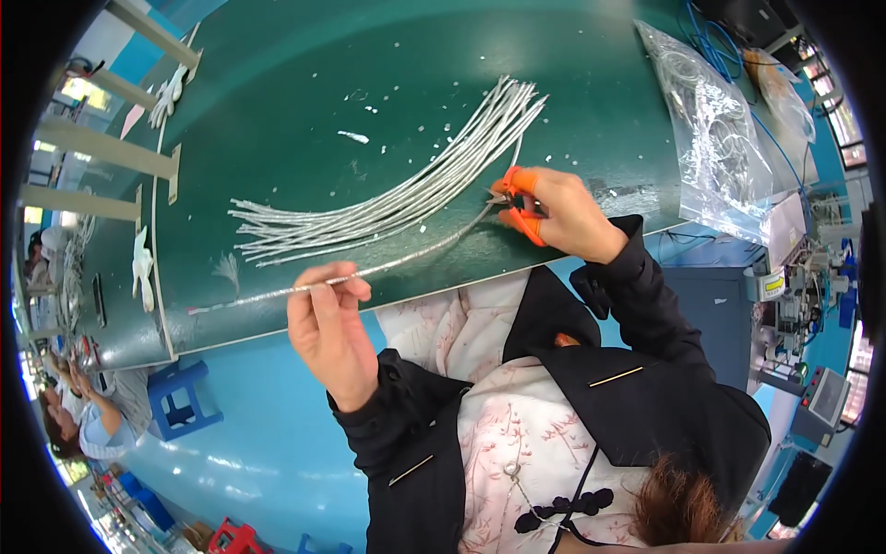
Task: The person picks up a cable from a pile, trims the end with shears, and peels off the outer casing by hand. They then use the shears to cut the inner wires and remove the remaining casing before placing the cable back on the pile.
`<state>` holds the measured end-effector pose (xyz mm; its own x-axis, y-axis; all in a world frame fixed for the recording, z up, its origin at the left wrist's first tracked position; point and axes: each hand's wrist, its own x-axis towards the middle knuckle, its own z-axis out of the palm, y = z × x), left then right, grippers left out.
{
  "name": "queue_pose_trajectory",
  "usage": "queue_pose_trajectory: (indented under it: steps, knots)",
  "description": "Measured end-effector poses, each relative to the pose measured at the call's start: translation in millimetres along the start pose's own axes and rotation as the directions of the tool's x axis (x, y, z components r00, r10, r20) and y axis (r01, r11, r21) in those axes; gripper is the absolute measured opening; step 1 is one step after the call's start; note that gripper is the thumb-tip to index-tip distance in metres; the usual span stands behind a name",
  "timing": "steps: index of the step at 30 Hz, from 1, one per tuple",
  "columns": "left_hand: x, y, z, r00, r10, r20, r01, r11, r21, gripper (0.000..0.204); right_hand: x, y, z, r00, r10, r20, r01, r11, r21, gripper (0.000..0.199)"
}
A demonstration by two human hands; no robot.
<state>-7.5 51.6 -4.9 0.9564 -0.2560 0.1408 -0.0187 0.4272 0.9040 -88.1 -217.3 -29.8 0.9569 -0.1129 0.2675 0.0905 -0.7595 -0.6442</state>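
My left hand (330, 323) pinches a single silvery cable (406, 259) between thumb and fingers, close to the table's front edge. One end of that cable runs out to the left past my hand; the other part curves up to the right. My right hand (568, 210) is closed round orange-handled cutters (522, 205), whose jaws are at the cable. Whether the jaws have closed on it cannot be made out. Behind both hands lies a curved bundle of similar silvery cables (388, 205) on the green table (305, 111).
Small white scraps (353, 137) are scattered over the table. A clear plastic bag (715, 129) lies at the right, with blue cable (720, 46) behind it. White gloves (142, 268) hang at the left edge. A person (97, 415) sits far left beside a blue stool (182, 402).
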Motion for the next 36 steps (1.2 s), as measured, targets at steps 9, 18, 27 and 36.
queue_pose_trajectory:
  steps: [9, 18, 27, 36]
  knots:
    - [17.1, 18.4, -34.3, 0.965, 0.103, -0.242, -0.094, 0.994, 0.051, 0.020, 28.7, 12.7, -0.8, 0.923, -0.309, -0.230, 0.219, 0.913, -0.344, 0.035]
    - [7.4, -5.5, -73.9, 0.928, -0.092, -0.362, 0.191, 0.950, 0.249, 0.020, 3.3, -3.5, -6.6, 0.972, -0.232, -0.039, 0.209, 0.928, -0.309, 0.027]
    - [17.1, -0.5, -83.9, 0.909, -0.088, -0.409, 0.242, 0.907, 0.344, 0.019, 15.7, -13.5, -3.4, 0.978, -0.191, 0.083, 0.208, 0.921, -0.329, 0.023]
    - [8.3, 14.5, -88.2, 0.907, -0.056, -0.417, 0.218, 0.910, 0.354, 0.018, 3.6, -27.1, -6.3, 0.984, -0.158, 0.084, 0.175, 0.948, -0.266, 0.025]
